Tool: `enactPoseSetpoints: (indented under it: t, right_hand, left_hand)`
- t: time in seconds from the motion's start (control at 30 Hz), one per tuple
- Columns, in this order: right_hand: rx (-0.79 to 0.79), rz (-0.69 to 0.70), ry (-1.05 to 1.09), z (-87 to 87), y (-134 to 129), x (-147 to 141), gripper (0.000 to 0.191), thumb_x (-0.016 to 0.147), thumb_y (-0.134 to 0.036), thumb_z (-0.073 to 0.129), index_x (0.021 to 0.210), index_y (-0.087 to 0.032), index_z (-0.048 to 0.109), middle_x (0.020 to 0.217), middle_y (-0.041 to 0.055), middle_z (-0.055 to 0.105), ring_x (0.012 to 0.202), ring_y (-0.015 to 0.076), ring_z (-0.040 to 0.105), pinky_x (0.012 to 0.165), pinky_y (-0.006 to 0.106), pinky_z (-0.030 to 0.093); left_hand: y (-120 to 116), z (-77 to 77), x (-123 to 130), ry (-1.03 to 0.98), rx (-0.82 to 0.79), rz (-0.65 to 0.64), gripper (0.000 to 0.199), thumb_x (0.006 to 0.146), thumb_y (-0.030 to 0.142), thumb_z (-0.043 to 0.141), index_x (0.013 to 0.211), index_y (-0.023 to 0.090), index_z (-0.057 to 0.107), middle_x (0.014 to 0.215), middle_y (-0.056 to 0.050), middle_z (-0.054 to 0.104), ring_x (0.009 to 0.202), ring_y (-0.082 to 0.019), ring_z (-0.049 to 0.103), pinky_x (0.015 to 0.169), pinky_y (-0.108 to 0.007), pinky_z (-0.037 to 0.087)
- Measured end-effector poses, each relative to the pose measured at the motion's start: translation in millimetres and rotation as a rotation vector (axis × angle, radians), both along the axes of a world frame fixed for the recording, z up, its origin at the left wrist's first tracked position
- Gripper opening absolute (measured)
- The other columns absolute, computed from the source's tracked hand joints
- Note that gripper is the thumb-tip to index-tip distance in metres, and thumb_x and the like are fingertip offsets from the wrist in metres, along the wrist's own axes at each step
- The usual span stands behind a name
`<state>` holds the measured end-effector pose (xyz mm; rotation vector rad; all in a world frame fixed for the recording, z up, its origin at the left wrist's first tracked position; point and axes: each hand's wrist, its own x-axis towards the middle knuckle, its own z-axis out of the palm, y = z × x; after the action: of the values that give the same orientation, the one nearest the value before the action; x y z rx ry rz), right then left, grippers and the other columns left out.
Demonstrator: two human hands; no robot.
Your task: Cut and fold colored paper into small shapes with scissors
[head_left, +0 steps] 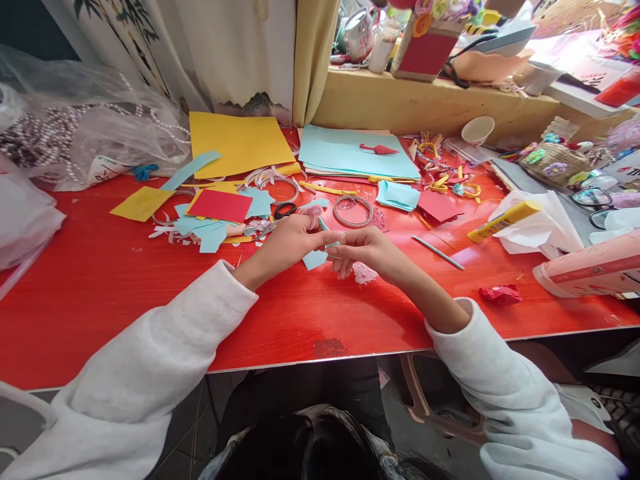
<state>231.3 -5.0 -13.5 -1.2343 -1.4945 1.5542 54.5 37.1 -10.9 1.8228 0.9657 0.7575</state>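
My left hand (300, 232) and my right hand (364, 245) meet above the red table, fingertips pinched together on a small piece of light-blue paper (332, 245). Fingers hide most of it, so its full shape cannot be made out. Beneath the hands lies a light-blue paper scrap (315, 260). Scissors with black handles (285, 211) rest just left of my left hand. A roll of tape (353, 211) lies flat behind my right hand, and a pale pink crumbly heap (364, 273) is beside its fingers.
Yellow sheets (240, 143) and light-blue sheets (350, 153) lie at the back. Cut scraps, including a red rectangle (220, 205), cover the left middle. A thin blue paper stick (438, 253), a yellow glue stick (505, 221) and a pink bottle (590, 265) lie rightward.
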Motion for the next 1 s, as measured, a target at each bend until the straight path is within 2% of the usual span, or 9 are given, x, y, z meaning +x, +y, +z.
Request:
enactPoseSetpoints:
  t: [0.13,0.3,0.43,0.63,0.73,0.87,0.93,1.0]
  right_hand:
    - [-0.011,0.021,-0.006,1.4,-1,0,0.032,0.073,-0.043,0.074,0.072,-0.012,0.065,0.062,0.0036,0.070,0.050,0.0125,0.065,0.051,0.023,0.051]
    - [0.034,-0.009,0.024,0.6,0,3,0.027,0.076,-0.037,0.072,0.066,-0.014,0.062,0.056,0.0015,0.067,0.044,0.0101,0.060,0.047,0.022,0.047]
    - [0.003,0.026,0.022,-0.5,1,3,0.025,0.076,-0.033,0.072,0.065,-0.014,0.061,0.057,0.0022,0.067,0.044,0.0107,0.061,0.046,0.022,0.046]
    - [-0.008,0.007,0.063,-0.3,2,4,0.024,0.074,-0.031,0.072,0.061,-0.014,0.060,0.054,0.0013,0.065,0.040,0.0100,0.057,0.042,0.022,0.043]
    - [-0.020,0.025,0.056,-0.8,1,3,0.025,0.074,-0.032,0.072,0.062,-0.015,0.060,0.055,0.0014,0.065,0.042,0.0102,0.058,0.043,0.022,0.043]
    - [-0.028,0.067,0.000,-0.6,2,2,0.027,0.075,-0.038,0.073,0.066,-0.015,0.063,0.059,0.0017,0.067,0.047,0.0103,0.060,0.048,0.022,0.046]
    - [0.007,0.021,-0.001,0.5,5,6,0.026,0.076,-0.039,0.072,0.069,-0.014,0.066,0.060,0.0013,0.066,0.049,0.0094,0.059,0.050,0.022,0.046]
    - [0.079,-0.124,0.030,2.1,9,15,0.024,0.078,-0.038,0.071,0.072,-0.014,0.068,0.063,0.0011,0.066,0.051,0.0078,0.058,0.051,0.020,0.045]
  left_hand:
    - [-1,-3.0,2,-0.056,-0.002,0.045,0.052,0.071,0.060,0.066,0.050,0.016,0.047,0.059,0.001,0.046,0.062,-0.011,0.045,0.059,-0.028,0.035]
    - [-2,-0.4,2,-0.060,-0.073,0.065,0.053,0.071,0.064,0.064,0.051,0.017,0.049,0.059,0.000,0.053,0.062,-0.011,0.051,0.062,-0.028,0.038]
    - [-5,1.9,3,-0.061,-0.002,0.097,0.053,0.072,0.062,0.065,0.048,0.016,0.052,0.056,0.000,0.053,0.063,-0.011,0.051,0.064,-0.028,0.039]
    - [-2,2.3,0,-0.021,-0.060,0.103,0.056,0.077,0.067,0.056,0.055,0.016,0.059,0.063,-0.003,0.059,0.065,-0.013,0.055,0.064,-0.027,0.042]
    - [1,1.9,-2,-0.036,0.012,0.100,0.053,0.076,0.064,0.060,0.054,0.016,0.056,0.071,-0.004,0.062,0.070,-0.013,0.056,0.066,-0.027,0.043]
    - [2,0.9,-3,-0.017,0.091,0.126,0.055,0.079,0.064,0.057,0.052,0.016,0.057,0.064,-0.003,0.060,0.069,-0.013,0.055,0.069,-0.028,0.042]
    - [3,1.4,-3,-0.033,0.060,0.147,0.057,0.082,0.067,0.049,0.061,0.016,0.062,0.068,-0.003,0.063,0.071,-0.013,0.057,0.071,-0.028,0.043]
    - [5,2.3,-4,-0.079,0.050,0.199,0.061,0.086,0.069,0.038,0.075,0.016,0.067,0.079,-0.005,0.067,0.077,-0.014,0.060,0.074,-0.027,0.045]
